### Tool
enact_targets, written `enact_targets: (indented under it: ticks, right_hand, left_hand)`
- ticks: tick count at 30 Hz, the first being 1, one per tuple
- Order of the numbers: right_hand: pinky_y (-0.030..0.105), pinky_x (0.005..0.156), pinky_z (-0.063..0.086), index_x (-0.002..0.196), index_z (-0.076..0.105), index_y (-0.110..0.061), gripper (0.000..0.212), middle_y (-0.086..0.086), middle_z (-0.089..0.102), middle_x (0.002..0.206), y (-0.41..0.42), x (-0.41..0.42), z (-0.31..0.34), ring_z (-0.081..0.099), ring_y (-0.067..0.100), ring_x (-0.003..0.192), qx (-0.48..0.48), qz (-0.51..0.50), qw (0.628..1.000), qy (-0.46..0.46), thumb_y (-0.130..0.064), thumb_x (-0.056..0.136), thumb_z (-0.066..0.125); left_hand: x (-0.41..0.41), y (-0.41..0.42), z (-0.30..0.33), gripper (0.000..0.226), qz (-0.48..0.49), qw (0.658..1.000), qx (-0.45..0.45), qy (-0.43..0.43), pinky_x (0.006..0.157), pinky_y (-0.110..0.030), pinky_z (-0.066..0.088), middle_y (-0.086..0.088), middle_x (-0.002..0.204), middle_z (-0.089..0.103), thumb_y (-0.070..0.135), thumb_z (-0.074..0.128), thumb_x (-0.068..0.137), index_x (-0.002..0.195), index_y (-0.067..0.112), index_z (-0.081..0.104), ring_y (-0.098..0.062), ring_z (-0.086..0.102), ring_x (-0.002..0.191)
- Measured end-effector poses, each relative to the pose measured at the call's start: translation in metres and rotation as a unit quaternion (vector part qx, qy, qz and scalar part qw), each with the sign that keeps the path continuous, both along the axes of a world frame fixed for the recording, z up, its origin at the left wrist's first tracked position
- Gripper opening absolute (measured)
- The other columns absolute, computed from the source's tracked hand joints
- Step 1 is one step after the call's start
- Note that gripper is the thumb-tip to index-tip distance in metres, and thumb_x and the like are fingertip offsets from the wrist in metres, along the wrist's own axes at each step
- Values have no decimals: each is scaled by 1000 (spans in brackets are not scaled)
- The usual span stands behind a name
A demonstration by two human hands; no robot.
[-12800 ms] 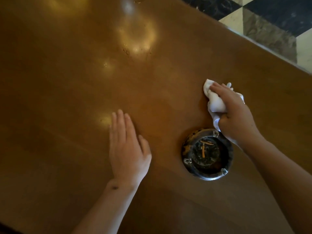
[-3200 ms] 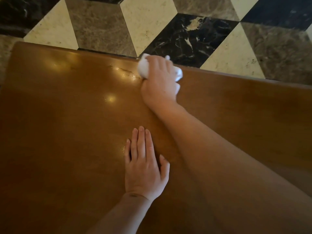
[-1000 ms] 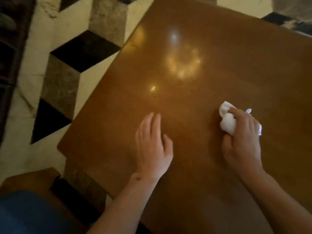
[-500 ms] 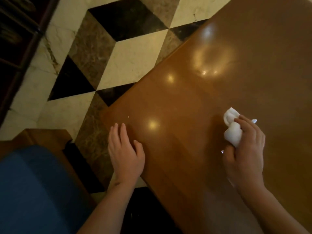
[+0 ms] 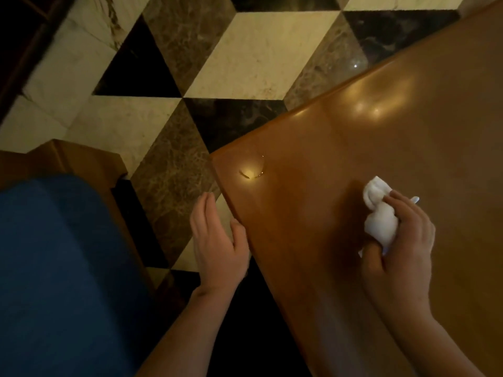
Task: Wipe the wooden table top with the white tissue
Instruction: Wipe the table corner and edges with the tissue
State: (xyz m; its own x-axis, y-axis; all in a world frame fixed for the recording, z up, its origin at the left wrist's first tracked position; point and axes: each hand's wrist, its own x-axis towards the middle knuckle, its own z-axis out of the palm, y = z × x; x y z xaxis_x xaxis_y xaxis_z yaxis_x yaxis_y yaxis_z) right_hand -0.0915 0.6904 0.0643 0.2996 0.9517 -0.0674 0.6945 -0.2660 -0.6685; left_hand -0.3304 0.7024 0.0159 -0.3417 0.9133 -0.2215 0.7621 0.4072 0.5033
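The glossy brown wooden table top [image 5: 340, 159] fills the right half of the head view, with its near-left corner at centre. My right hand [image 5: 400, 246] grips a crumpled white tissue [image 5: 379, 213] and presses it on the table, right of the corner. My left hand [image 5: 215, 240] is off the table beside its left edge, fingers extended and together, the thumb touching the edge, holding nothing. A faint ring mark with a light reflection [image 5: 251, 170] lies near the corner.
A blue upholstered seat [image 5: 54, 268] with a wooden frame [image 5: 81, 156] stands to the left of the table. Below lies a marble floor [image 5: 245, 55] with cream, brown and black tiles. Dark furniture [image 5: 16, 36] sits at the top left.
The view has swung left, showing more floor and the blue seat. My left hand slid off the table top to its left edge. My right hand with the tissue stays on the table.
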Motion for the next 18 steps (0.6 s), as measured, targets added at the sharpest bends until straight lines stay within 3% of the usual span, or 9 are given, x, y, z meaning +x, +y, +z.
enact_targets:
  ticks: [3, 6, 10, 14, 18]
  right_hand:
    - [53, 112, 36, 136, 46, -10, 58, 10, 46, 147, 16, -12, -2, 39, 28, 136, 2, 19, 1000, 0, -4, 79, 50]
    - [52, 112, 37, 137, 45, -12, 56, 9, 45, 147, 35, -27, -5, 39, 25, 137, 8, 35, 999, 8, -6, 81, 51]
    - [46, 114, 36, 138, 43, -15, 57, 6, 44, 148, 59, -41, -5, 37, 20, 139, 24, 67, 997, 14, -8, 82, 51]
    - [25, 117, 28, 139, 44, -14, 59, 6, 45, 149, 77, -49, -10, 36, 20, 140, 18, 86, 996, 23, -6, 81, 53]
    - [28, 116, 28, 140, 43, -14, 58, 7, 44, 149, 85, -49, -14, 36, 21, 140, 10, 95, 995, 23, -6, 83, 52]
  left_hand:
    - [15, -2, -3, 71, 35, 999, -4, -30, 107, -25, 32, -4, 162, 30, 51, 33, 102, 161, 11, 27, -13, 30, 144]
    - [37, -11, -6, 76, 109, 989, -38, -93, 86, -5, 35, 2, 156, 34, 65, 27, 101, 161, 17, 26, 0, 42, 127]
    - [64, -12, -7, 73, 193, 961, -37, -197, 78, -13, 52, 7, 137, 54, 65, 31, 98, 159, 25, 28, -6, 63, 110]
    - [68, -10, -8, 79, 213, 960, -27, -179, 72, -14, 53, 6, 130, 60, 70, 27, 94, 160, 26, 24, -4, 65, 99]
    - [73, -6, -2, 76, 164, 976, -26, -139, 82, -17, 50, 3, 150, 43, 62, 28, 98, 163, 26, 13, -15, 60, 120]
